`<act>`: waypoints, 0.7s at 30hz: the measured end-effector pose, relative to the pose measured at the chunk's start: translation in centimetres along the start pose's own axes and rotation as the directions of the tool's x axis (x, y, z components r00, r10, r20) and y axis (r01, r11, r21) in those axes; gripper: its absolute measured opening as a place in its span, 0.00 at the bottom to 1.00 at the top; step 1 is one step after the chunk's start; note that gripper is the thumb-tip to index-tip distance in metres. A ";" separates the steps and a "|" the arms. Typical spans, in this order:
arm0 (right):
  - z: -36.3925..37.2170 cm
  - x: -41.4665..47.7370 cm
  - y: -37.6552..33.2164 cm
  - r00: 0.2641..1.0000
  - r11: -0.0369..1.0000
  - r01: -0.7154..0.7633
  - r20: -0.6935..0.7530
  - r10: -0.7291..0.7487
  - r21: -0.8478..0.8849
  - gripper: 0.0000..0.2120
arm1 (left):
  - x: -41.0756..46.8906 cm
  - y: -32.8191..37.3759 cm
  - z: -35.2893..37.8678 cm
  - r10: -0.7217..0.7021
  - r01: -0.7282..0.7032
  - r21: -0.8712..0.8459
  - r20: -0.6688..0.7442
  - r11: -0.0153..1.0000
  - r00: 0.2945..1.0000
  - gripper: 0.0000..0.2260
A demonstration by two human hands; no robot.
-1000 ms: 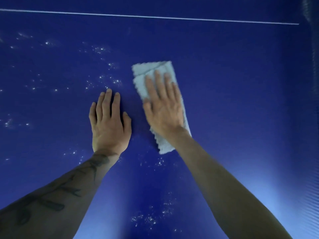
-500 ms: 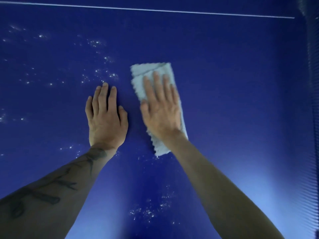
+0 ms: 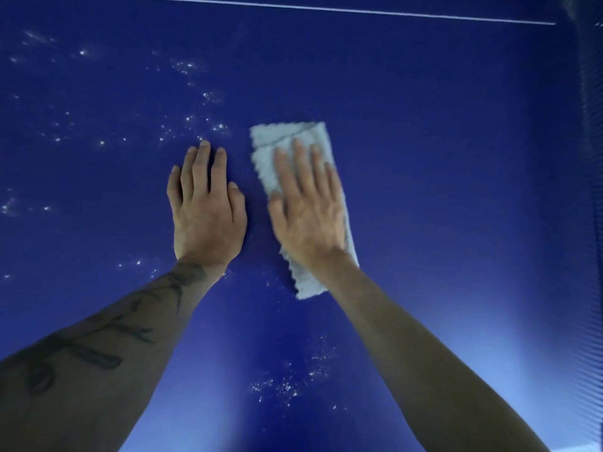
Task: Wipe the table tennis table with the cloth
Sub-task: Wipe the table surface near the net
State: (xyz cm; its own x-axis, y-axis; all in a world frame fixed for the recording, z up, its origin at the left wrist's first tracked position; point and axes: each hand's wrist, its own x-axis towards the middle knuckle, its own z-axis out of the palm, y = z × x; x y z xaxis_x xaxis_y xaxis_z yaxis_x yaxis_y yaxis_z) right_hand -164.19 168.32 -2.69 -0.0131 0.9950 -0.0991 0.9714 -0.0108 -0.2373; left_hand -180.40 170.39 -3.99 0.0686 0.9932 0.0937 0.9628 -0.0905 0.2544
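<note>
The blue table tennis table (image 3: 450, 164) fills the view. A pale, folded cloth (image 3: 288, 136) lies lengthwise on it near the middle. My right hand (image 3: 310, 216) rests flat on the cloth, palm down, fingers slightly apart, pressing it to the surface; the cloth's far end and near corner stick out beyond the hand. My left hand (image 3: 208, 216) lies flat on the bare table just left of the cloth, not touching it and holding nothing.
White specks (image 3: 195, 125) dot the surface beyond and left of my left hand, and more specks (image 3: 287, 386) lie between my forearms. A white line (image 3: 326, 8) crosses the far side. A dark ribbed strip (image 3: 590, 132) runs along the right edge.
My right hand has slid the cloth toward me; its fingertips were ahead of the left hand's and are now level with them. The left hand stayed planted on the table.
</note>
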 end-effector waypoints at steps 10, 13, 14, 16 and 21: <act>-2.5 -0.9 5.9 0.961 0.961 -0.275 -0.003 0.275 0.007 0.30 | -0.5 -0.2 -1.4 0.030 -0.027 -0.057 0.052 0.998 0.998 0.24; -1.4 -0.4 2.1 0.979 0.979 -0.202 -0.001 0.202 -0.013 0.31 | -2.6 -1.2 -2.7 0.076 -0.074 -0.044 0.038 0.996 0.996 0.23; -0.9 -1.4 0.6 0.992 0.991 -0.128 0.010 0.129 -0.030 0.31 | -3.8 -1.4 -3.1 0.082 -0.081 -0.038 0.037 0.996 0.996 0.23; -0.3 -4.4 -1.1 0.996 0.997 0.065 0.070 -0.061 -0.050 0.31 | -6.6 -1.6 -3.7 0.078 -0.077 -0.023 0.048 0.997 0.996 0.23; -1.2 -7.9 4.8 0.999 0.999 0.018 0.044 -0.017 -0.034 0.30 | -10.9 -2.0 -2.5 0.047 -0.048 0.010 0.082 0.999 0.996 0.25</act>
State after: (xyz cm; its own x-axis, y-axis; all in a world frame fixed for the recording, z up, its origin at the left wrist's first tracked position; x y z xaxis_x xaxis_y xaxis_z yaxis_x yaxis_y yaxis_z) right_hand -159.15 160.53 -1.86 -0.0398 0.9896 -0.1380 0.9785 0.0106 -0.2060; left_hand -183.67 159.58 -3.14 0.1352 0.9905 0.0263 0.9611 -0.1375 0.2397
